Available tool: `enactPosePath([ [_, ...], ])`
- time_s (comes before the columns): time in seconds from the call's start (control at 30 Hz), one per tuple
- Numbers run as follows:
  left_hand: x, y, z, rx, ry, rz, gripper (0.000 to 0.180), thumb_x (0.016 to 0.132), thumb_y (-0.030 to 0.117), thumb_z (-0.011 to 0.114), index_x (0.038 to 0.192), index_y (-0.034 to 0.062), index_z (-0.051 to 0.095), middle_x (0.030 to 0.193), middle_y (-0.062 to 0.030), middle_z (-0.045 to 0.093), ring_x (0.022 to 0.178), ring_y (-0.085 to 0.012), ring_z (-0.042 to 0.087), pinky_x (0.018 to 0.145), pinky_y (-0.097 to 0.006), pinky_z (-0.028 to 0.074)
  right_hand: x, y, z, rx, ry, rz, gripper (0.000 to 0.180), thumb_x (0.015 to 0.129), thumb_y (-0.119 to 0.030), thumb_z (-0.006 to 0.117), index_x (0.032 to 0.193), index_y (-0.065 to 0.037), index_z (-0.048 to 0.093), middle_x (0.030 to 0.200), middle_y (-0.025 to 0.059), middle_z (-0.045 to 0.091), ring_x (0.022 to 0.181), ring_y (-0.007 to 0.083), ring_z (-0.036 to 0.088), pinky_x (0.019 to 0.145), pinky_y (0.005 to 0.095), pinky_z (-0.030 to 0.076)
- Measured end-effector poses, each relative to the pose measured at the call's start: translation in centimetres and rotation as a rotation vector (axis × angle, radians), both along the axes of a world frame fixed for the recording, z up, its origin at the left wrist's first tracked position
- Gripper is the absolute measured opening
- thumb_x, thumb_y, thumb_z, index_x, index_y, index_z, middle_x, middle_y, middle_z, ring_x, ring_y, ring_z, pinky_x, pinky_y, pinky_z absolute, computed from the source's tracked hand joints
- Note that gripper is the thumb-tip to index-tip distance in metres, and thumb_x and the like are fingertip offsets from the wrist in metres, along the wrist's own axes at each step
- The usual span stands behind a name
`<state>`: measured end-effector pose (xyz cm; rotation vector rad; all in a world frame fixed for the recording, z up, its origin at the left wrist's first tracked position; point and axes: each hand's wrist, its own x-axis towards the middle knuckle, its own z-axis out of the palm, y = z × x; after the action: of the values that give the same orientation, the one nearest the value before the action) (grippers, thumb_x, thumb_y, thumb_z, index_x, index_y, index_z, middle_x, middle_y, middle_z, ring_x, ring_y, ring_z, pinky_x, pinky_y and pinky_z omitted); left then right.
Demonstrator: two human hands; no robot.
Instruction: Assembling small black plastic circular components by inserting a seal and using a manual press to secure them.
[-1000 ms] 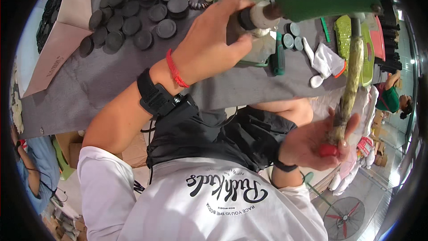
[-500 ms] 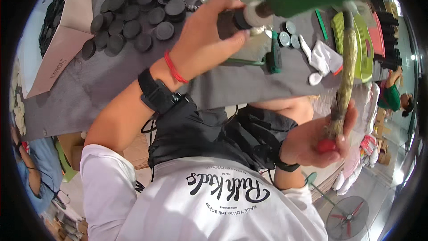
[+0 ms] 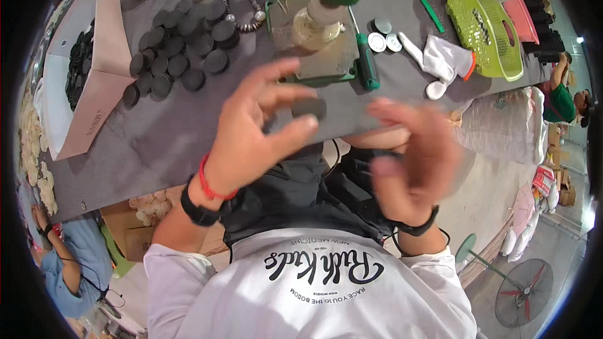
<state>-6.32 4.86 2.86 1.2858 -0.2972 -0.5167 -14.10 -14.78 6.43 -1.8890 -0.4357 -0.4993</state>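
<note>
My left hand (image 3: 248, 129) is in front of the green hand press (image 3: 323, 75), a red cord at its wrist. A round black disc (image 3: 309, 108) sits between its thumb and fingertips. Across from it, my right hand (image 3: 421, 157) is blurred by motion, its thumb and fingers apart and nothing visible in them. Many black discs (image 3: 179, 66) lie in a loose pile left of the press. A green-handled screwdriver (image 3: 367, 66) rests against the right side of the press base.
A pink box (image 3: 103, 94) holding dark pieces stands at the left. To the right are small white-topped discs (image 3: 377, 42), a white glove (image 3: 443, 66), a green strip (image 3: 428, 9) and a lime basket (image 3: 512, 50). A beaded bracelet (image 3: 254, 22) lies behind the pile. A co-worker's arm (image 3: 59, 248) shows at left.
My left hand has drawn back from under the press toward me with the black disc. My right hand has let go of the red-knobbed lever and moved left and up.
</note>
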Motion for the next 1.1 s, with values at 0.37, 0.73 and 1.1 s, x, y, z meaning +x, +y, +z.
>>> enactPosePath([
  [0.37,-8.0,-2.2,-2.1,-0.058,0.395,-0.061,0.045,0.082,0.0,0.065,0.121,-0.0042,0.042,0.105,-0.0125,0.06,0.095,-0.0139,0.06,0.08,-0.025,0.05,-5.1,1.0,-6.5,-0.302,-0.026,-0.296,0.038,0.056,-0.007,0.078,0.087,-0.007,0.056,0.106,0.0097,0.06,0.094,0.0282,0.06,0.078,0.0393,0.044],
  [0.73,-8.8,-2.4,-0.9,0.017,0.306,-0.063,0.036,0.076,-0.005,0.067,0.107,-0.0048,0.051,0.102,-0.0112,0.061,0.097,-0.0152,0.06,0.087,-0.029,0.049,-8.6,0.6,-6.8,0.009,0.298,-0.168,0.056,0.061,0.006,0.064,0.115,-0.002,0.053,0.117,0.0148,0.055,0.103,0.0314,0.055,0.084,0.0395,0.043],
  [1.1,-8.8,-2.3,-0.8,0.018,0.249,-0.078,0.036,0.074,-0.007,0.066,0.106,-0.0041,0.053,0.101,-0.0107,0.061,0.095,-0.0144,0.06,0.087,-0.028,0.047,-9.2,-0.6,-7.2,0.035,0.313,-0.163,0.023,0.057,0.016,0.051,0.069,-0.003,0.047,0.111,0.0182,0.056,0.087,0.0279,0.054,0.071,0.0317,0.045],
])
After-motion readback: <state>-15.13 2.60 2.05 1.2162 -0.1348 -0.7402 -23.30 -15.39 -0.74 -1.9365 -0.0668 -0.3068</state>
